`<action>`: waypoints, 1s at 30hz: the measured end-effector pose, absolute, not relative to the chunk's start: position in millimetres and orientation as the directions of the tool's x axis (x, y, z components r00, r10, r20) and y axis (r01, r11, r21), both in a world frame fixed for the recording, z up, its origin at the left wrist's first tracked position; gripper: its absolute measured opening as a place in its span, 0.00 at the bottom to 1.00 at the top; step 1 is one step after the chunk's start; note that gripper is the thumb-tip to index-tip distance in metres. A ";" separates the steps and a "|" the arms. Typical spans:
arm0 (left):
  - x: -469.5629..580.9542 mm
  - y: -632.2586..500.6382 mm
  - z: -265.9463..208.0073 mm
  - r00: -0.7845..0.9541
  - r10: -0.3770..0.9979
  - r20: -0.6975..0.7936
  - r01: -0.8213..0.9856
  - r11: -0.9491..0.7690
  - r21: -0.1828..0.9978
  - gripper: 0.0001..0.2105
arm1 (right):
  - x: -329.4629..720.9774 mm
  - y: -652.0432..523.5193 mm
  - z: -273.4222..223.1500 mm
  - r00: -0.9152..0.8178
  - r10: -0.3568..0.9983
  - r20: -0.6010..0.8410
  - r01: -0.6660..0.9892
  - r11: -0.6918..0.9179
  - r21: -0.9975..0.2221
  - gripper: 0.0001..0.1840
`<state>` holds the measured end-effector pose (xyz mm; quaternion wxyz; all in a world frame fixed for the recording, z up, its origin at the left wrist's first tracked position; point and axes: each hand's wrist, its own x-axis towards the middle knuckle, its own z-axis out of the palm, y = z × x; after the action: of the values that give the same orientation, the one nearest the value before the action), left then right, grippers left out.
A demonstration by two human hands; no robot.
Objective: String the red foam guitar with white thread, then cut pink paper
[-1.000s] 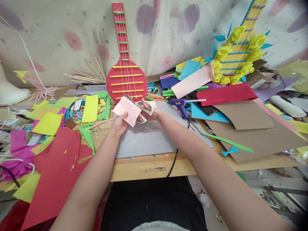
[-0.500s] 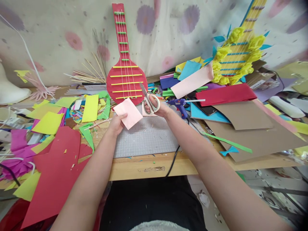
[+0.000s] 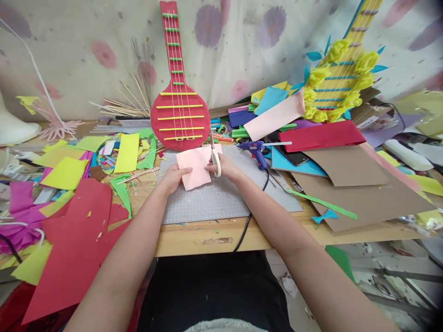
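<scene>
My left hand (image 3: 174, 178) pinches the left side of a pale pink paper piece (image 3: 194, 167), thumb on top. My right hand (image 3: 223, 167) has white-handled scissors (image 3: 216, 162) in its grip, blades pointing away from me, beside the piece's right edge. Its fingertips come up against the paper too; whether the blades touch the paper I cannot tell. Both hands are over a grey cutting mat (image 3: 194, 210). Behind them a red paper lute (image 3: 180, 115) with yellow and green bars and white strings leans upright against the patterned curtain.
A blue glue gun (image 3: 255, 151) lies right of my hands, its black cord (image 3: 246, 230) crossing the mat. Red paper (image 3: 78, 235) and yellow scraps (image 3: 67, 174) cover the left. Brown cardboard (image 3: 349, 170) and a yellow flowered instrument (image 3: 334, 85) are at right.
The pink piece has turned from a diamond tilt to nearly square-on. My right hand has brought the scissors down and against its right side, blades now pointing straight away.
</scene>
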<state>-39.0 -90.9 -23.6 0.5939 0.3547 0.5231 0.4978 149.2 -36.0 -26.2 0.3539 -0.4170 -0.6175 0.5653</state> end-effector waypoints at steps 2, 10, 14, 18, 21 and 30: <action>-39.6 -90.7 -24.3 -0.052 0.960 -0.274 -0.210 0.257 0.943 0.15 | 147.6 -35.8 -28.8 -0.346 0.937 -0.040 0.131 0.007 -0.991 0.21; -42.2 -90.8 -25.7 0.049 0.957 -0.285 -0.252 0.288 0.924 0.17 | 149.4 -37.4 -29.1 -0.311 0.949 -0.046 0.108 -0.013 -0.994 0.22; -46.0 -91.3 -23.6 0.079 0.949 -0.306 -0.242 0.316 0.917 0.17 | 150.8 -39.0 -30.9 -0.329 0.943 -0.044 0.096 -0.014 -0.995 0.23; -46.2 -90.7 -20.7 0.055 0.948 -0.314 -0.257 0.317 0.913 0.12 | 152.7 -42.2 -30.1 -0.341 0.939 -0.048 0.073 -0.024 -0.997 0.23; -44.5 -89.6 -20.4 0.028 0.947 -0.320 -0.266 0.315 0.911 0.09 | 153.5 -43.3 -29.6 -0.337 0.940 -0.046 0.075 -0.022 -0.997 0.23; -42.7 -91.0 -18.6 0.022 0.948 -0.319 -0.274 0.312 0.910 0.09 | 153.8 -40.6 -33.5 -0.328 0.944 -0.040 0.082 -0.014 -0.997 0.24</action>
<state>-42.7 -91.0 -18.6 0.6325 0.3328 0.5061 0.4827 153.8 -40.6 -33.5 0.3825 -0.4353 -0.5888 0.5634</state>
